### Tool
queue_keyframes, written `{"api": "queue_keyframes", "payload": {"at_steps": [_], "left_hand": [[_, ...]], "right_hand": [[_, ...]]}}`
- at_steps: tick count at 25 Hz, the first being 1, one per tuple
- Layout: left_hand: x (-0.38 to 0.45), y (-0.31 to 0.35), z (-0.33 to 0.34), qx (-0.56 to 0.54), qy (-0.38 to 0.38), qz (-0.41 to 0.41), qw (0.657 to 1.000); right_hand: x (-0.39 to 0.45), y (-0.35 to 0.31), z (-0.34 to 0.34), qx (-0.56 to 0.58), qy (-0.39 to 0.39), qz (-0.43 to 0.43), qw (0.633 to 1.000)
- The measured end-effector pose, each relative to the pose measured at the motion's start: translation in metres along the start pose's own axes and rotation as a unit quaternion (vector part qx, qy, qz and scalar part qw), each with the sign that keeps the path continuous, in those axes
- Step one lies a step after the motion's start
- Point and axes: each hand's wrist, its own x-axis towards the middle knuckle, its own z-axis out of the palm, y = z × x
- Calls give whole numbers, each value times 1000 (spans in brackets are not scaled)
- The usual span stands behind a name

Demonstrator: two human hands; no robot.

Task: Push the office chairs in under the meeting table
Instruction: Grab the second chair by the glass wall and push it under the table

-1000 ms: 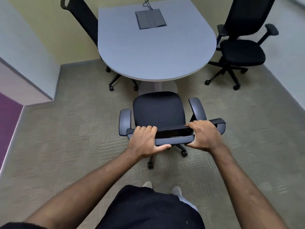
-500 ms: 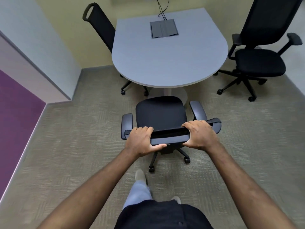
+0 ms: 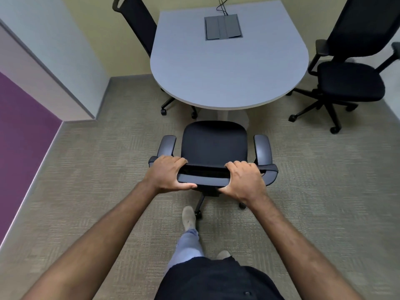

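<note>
in the middle of the frame stands a chair [image 3: 214, 144] with its seat facing the table [image 3: 229, 68], and its front edge is near the table's rounded edge but not yet under it. the left hand [image 3: 166, 174] is closed around the top bar of the chair's backrest on the left side, with the fingers over the bar and the thumb below it. the right hand [image 3: 244, 180] grips the same bar on the right side in the same way. a second chair [image 3: 138, 24] in the upper left is pushed in against the table. a third chair [image 3: 350, 68] in the upper right stands apart from the table, on the carpet [image 3: 97, 169]. one shoe [image 3: 188, 217] is just beside a wheel of the held chair.
</note>
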Motion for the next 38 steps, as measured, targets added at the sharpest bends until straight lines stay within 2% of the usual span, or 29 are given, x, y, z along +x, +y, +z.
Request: {"api": "queue_keyframes", "payload": {"at_steps": [6,23,33,38], "left_hand": [[18,-15,-4,-4,-8,5,1000],[84,21,3,9,-4,-50,999],[108,-2,-2,17,-41,-37,998],[95,4,5,40,-29,-33,998]], "right_hand": [[13,-4,0,-11,-5,19,1000],[67,70,-16,-34,-30,2,999],[93,65,-15,-18,-36,5,999],[80,64,-3,-16,-21,4,1000]]}}
